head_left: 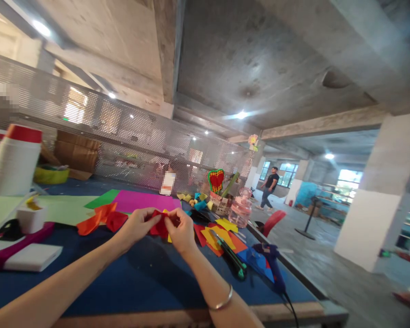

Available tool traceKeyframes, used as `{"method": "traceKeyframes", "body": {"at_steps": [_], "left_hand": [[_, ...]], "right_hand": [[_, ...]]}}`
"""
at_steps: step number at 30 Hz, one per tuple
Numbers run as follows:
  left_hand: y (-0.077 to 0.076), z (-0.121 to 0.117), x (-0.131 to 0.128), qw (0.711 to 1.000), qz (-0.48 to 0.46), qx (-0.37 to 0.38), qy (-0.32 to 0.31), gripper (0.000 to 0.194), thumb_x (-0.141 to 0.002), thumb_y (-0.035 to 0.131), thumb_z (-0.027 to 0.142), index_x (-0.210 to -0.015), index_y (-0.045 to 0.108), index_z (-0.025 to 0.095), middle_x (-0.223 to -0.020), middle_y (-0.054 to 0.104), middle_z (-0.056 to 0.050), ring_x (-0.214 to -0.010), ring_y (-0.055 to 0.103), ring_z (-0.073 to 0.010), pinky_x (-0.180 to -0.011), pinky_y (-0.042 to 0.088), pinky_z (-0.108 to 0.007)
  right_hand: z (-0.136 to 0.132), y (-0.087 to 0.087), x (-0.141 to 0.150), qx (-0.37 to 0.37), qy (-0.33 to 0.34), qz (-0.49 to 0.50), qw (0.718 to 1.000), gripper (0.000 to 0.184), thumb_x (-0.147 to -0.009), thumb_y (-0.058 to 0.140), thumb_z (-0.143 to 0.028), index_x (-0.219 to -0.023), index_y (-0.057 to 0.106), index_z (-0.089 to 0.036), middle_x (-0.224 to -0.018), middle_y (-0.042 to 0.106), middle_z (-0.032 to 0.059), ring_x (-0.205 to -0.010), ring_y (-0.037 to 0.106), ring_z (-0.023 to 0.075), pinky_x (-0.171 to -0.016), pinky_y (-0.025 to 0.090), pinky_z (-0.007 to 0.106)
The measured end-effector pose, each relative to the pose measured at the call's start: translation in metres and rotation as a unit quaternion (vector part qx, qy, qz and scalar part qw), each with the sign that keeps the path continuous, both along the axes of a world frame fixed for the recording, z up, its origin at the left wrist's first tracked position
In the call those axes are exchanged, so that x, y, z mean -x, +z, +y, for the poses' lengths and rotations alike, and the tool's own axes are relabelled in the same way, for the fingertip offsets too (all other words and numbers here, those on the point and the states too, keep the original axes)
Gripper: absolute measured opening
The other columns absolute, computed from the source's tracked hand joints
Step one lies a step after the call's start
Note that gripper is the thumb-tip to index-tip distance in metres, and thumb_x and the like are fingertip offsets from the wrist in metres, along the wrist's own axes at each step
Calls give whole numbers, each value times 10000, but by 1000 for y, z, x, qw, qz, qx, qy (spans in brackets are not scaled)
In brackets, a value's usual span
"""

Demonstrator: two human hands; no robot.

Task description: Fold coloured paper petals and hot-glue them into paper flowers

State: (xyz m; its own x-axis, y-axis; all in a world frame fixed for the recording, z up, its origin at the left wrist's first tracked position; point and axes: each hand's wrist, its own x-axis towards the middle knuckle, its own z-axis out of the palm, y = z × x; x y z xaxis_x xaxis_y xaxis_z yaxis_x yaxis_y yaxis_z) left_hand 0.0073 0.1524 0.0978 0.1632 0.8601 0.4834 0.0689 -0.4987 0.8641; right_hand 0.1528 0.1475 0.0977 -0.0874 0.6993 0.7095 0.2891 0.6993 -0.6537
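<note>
red paper [160, 226] pinched between fingers of left hand [138, 226] and right hand [181, 233], forearms converging above blue table [150, 278]

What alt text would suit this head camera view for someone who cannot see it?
Two bare hands, left hand and right hand, pinch a red paper piece over a blue table. Coloured paper sheets, scissors and a pink jar lie around.

You held a small piece of red paper [160, 226], crumpled and folded, pinched between both hands just above the blue surface [146, 273], close in front of the magenta sheet [146, 200]; a yellow scrap peeked out beneath it.
</note>
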Motion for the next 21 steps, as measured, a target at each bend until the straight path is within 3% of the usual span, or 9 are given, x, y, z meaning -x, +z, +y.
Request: {"method": "traceKeyframes", "body": {"at_steps": [5,10,16,21], "left_hand": [[-3,3,0,1000,12,-19,5,265,-719,555,398,-705,621,143,-633,626,-7,-594,547,-135,-583,422,-237],[-1,2,1,999,26,-41,23,259,-739,534,389,-681,606,147,-607,609,0,-586,539,-129,-566,420,-230],[-2,1,1,999,23,-28,9,249,-748,508,380,-706,600,152,-577,613,-2,-563,561,-136,-553,439,-233],[-1,-1,2,998,43,-37,34,238,-756,495,359,-696,600,154,-574,616,-4,-560,559,-132,-548,427,-221]], "right_hand": [[-4,4,2,34,26,29,999,200,-730,558,-182,-909,649,-172,-632,564,-36,-579,522,111,-568,433,209],[-5,2,5,60,25,72,995,207,-717,578,-185,-910,646,-156,-655,590,-22,-598,547,119,-574,454,216],[0,0,4,1,16,47,999,87,-736,602,-230,-702,649,-166,-702,621,10,-682,584,137,-655,469,240],[-4,4,-1,-26,20,9,999,121,-726,549,-174,-717,669,-165,-702,609,10,-667,570,131,-618,442,222]]}}
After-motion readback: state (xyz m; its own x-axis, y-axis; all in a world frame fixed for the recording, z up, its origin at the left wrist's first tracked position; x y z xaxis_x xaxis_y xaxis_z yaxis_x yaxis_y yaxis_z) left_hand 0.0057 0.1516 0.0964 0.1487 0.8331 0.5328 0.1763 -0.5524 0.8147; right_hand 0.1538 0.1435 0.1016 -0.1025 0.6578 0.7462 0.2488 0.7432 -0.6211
